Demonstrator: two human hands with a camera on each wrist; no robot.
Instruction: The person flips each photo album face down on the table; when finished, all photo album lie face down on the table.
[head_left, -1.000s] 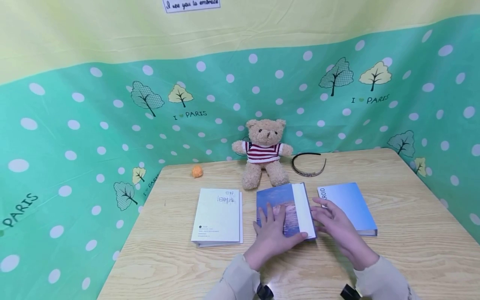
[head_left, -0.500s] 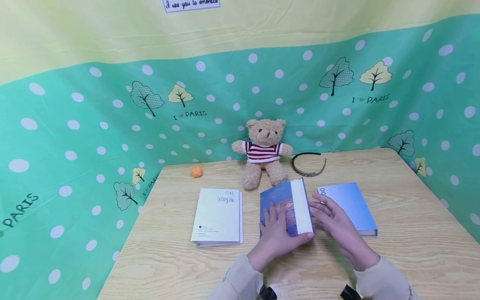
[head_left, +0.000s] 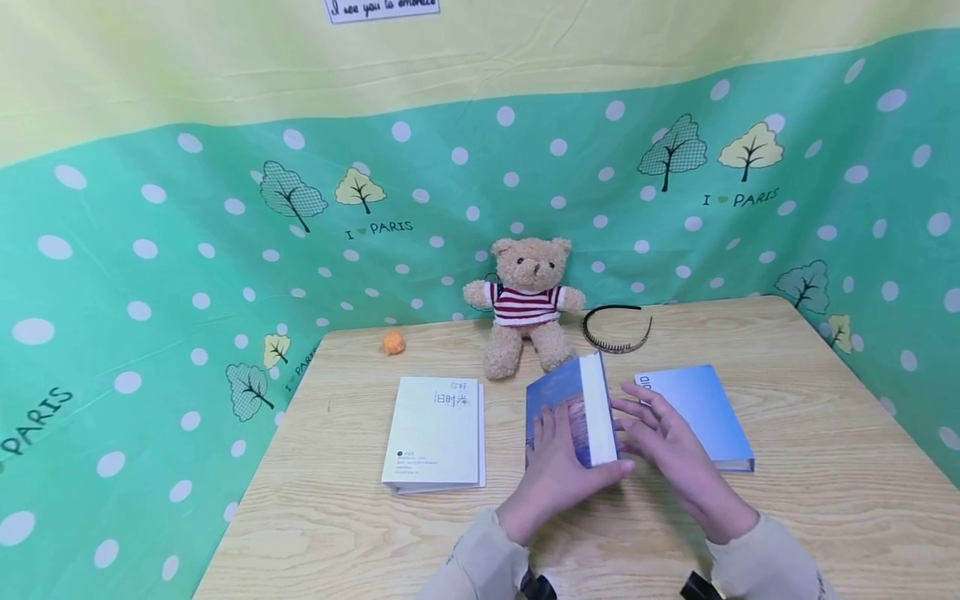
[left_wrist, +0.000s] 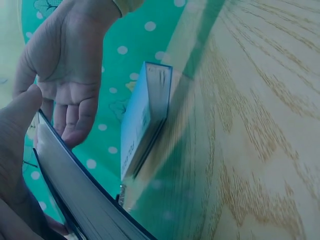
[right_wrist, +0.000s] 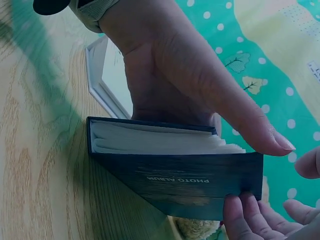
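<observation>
A dark-blue photo album (head_left: 555, 390) stands tilted on the table, its right side raised and white page edge facing me. My left hand (head_left: 558, 475) holds it, fingers across the picture cover and thumb over the page edge. In the right wrist view, that thumb reaches along the album's top corner, above the cover (right_wrist: 190, 187) lettered PHOTO ALBUM. The fingertips of my right hand (head_left: 671, 454) touch that cover, fingers loosely extended. In the left wrist view, the right palm (left_wrist: 70, 55) shows behind the album (left_wrist: 92, 185).
A white album (head_left: 431, 429) lies to the left, and a blue one (head_left: 708, 417) lies behind the right hand. A teddy bear (head_left: 527, 307) in a striped shirt sits at the back. Nearby are a black toothed headband (head_left: 615, 347) and a small orange ball (head_left: 393, 342).
The photo album has tipped up from lying nearly flat, its right side rising. My left hand has shifted slightly right with it; the right hand stays beside it, almost in place.
</observation>
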